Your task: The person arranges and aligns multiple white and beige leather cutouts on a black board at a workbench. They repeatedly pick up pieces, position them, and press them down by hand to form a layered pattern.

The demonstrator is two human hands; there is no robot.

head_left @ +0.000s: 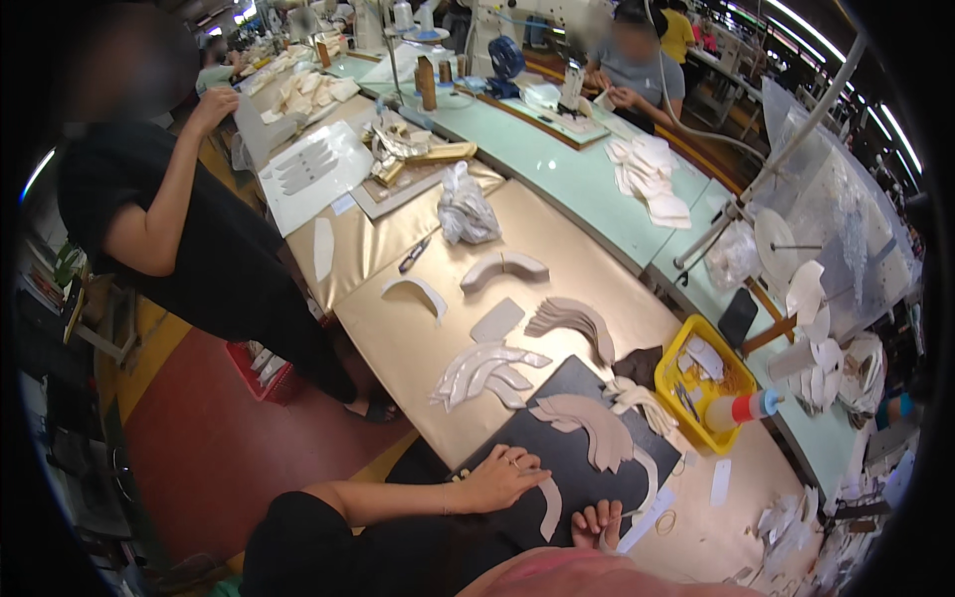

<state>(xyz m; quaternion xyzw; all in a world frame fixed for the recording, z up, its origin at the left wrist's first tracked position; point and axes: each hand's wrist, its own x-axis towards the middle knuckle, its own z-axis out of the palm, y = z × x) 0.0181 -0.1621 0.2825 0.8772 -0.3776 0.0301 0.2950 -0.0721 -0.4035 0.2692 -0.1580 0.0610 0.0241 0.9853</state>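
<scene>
A curved beige strip (551, 509) lies on a black board (517, 433) in front of me. My left hand (502, 480) rests at the strip's upper end, fingers stretched out over the board. Beyond the strip's lower end is my right hand (597, 522), its fingers curled around a thin, light stick-like tool (631, 514). The tool's exact kind is too small to tell. A fanned stack of brownish-pink curved pieces (592, 428) lies on the board above my hands. Beside it, a narrow pale curved strip (648, 478) bends along the board's right side.
A yellow basket (668, 383) holds scraps and a bottle with a red band (741, 408). More curved pieces (487, 373) lie on the gold-covered table (398, 343). At left stands a person in black (189, 199); another sits at a sewing machine (572, 85) across the table.
</scene>
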